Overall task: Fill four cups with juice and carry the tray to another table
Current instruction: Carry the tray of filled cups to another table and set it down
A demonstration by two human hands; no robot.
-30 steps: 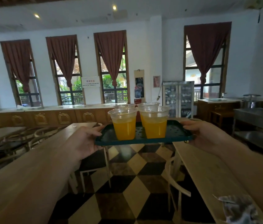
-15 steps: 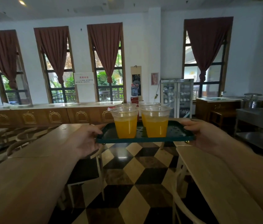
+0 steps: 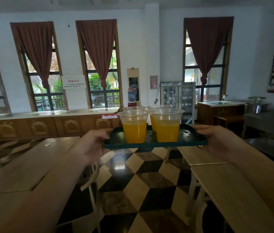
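A person is holding a dark green rectangular plastic tray (image 3: 190, 137) out in front at chest height, level, in the middle of the view. The left hand (image 3: 91, 143) is gripping the tray's short edge at 9 o'clock, thumb lying on top of the rim and fingers curled underneath. The right hand (image 3: 217, 140) is gripping the opposite short edge at 3 o'clock in the same way, thumb over the rim.

Four clear plastic cups are standing upright on the tray in a tight two-by-two cluster. The front-left cup (image 3: 133, 126) and the front-right cup (image 3: 167, 126) are each holding orange juice to a little over half their height. Directly behind them, toward 12 o'clock, the rear-left cup (image 3: 133, 108) is showing only its rim, and the rear-right cup (image 3: 156, 109) is showing its rim and a strip of orange juice beside the front-right cup. Water droplets are sitting on the bare tray surface.

The tray is hanging in the air above a floor of black, cream and brown cube-pattern tiles (image 3: 139, 182). A long light wooden bench (image 3: 32, 165) is running along at 8 o'clock, and another light wooden bench (image 3: 233, 190) is lying at 4 o'clock, both below the tray and not touching it. At 12 o'clock, tall windows with dark red tied curtains (image 3: 99, 52) are lining a white wall above a row of carved wooden cabinets (image 3: 48, 126).
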